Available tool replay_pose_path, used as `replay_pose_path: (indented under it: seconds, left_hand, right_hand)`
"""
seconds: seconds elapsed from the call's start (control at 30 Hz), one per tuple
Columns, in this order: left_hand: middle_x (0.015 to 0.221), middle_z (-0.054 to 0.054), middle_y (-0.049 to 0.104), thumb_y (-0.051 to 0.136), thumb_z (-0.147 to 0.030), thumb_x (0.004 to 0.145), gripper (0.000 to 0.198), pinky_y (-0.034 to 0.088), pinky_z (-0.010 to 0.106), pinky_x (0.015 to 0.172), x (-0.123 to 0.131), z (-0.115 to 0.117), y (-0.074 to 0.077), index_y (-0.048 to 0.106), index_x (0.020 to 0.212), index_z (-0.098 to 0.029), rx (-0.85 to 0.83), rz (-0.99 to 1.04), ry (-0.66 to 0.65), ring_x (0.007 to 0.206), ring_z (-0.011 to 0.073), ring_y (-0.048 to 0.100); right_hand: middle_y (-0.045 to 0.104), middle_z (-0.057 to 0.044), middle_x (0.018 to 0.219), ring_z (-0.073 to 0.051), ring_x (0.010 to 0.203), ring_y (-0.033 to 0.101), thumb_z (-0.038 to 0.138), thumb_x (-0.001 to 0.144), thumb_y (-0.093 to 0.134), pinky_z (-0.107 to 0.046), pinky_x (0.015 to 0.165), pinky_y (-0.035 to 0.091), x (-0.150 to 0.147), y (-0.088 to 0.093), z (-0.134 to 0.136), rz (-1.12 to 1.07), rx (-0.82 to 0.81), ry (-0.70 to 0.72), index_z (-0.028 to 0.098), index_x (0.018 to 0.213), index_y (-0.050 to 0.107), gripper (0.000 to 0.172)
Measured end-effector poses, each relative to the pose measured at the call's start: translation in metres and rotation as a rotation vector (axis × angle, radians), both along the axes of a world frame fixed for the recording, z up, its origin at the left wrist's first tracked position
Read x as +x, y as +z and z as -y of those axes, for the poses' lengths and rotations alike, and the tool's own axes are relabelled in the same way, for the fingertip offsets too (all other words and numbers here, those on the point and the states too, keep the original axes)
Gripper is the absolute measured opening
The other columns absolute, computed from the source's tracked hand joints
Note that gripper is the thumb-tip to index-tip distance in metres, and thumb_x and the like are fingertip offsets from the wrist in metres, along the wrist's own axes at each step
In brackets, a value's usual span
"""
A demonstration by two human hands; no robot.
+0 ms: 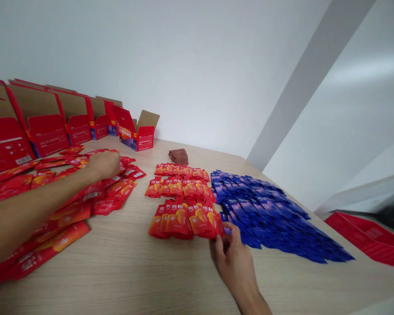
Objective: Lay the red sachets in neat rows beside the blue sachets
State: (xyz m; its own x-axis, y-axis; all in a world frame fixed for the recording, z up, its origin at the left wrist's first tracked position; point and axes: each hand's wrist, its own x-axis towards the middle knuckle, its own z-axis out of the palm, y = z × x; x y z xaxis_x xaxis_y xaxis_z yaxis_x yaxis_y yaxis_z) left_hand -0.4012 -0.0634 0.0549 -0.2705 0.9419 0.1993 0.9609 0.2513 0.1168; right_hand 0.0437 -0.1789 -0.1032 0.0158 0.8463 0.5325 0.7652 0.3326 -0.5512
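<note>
The right hand (233, 256) lies nearest, low on the bench (124, 271), fingers (219, 245) loosely open and touching the front edge of the neat red sachet rows (184, 205), which overlap like tiles. Blue sachets (269, 214) lie just beside them. The left hand (104, 164) reaches into the loose red pile (68, 201), fingers curled; whether it grips a sachet I cannot tell. Open boxes (46, 127) line the back.

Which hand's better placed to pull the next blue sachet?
Right. The right hand has its fingertips at the near edge of the blue sachets, beside the stacked red sachets. The left hand is across the table on the loose red pile.
</note>
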Motion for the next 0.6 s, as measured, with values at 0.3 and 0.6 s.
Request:
replay_pose_path:
  seconds: [0.3, 0.6]
  left_hand:
    - [0.071, 0.003, 0.071, 0.058, -0.044, 0.073, 0.019, 0.055, 0.035, 0.066, 0.047, 0.067, -0.053, 0.055, 0.080, -0.026, -0.125, 0.732, -0.100, 0.070, 0.0251, 0.070]
    - [0.060, -0.002, 0.059, 0.066, -0.056, 0.059, 0.038, 0.036, 0.029, 0.056, 0.075, 0.090, -0.097, 0.057, 0.075, -0.022, -0.099, 0.940, -0.210, 0.057, 0.0169, 0.051]
  right_hand:
    - [0.073, 0.001, 0.071, -0.024, 0.054, 0.072, 0.049, 0.108, 0.046, -0.030, 0.051, 0.041, 0.001, 0.003, 0.001, -0.033, -0.032, 0.009, 0.020, 0.131, 0.053, 0.038]
    - [0.073, 0.000, 0.068, -0.026, 0.052, 0.072, 0.053, 0.106, 0.044, -0.032, 0.049, 0.041, 0.000, 0.012, 0.002, -0.017, -0.072, 0.027, 0.019, 0.129, 0.052, 0.042]
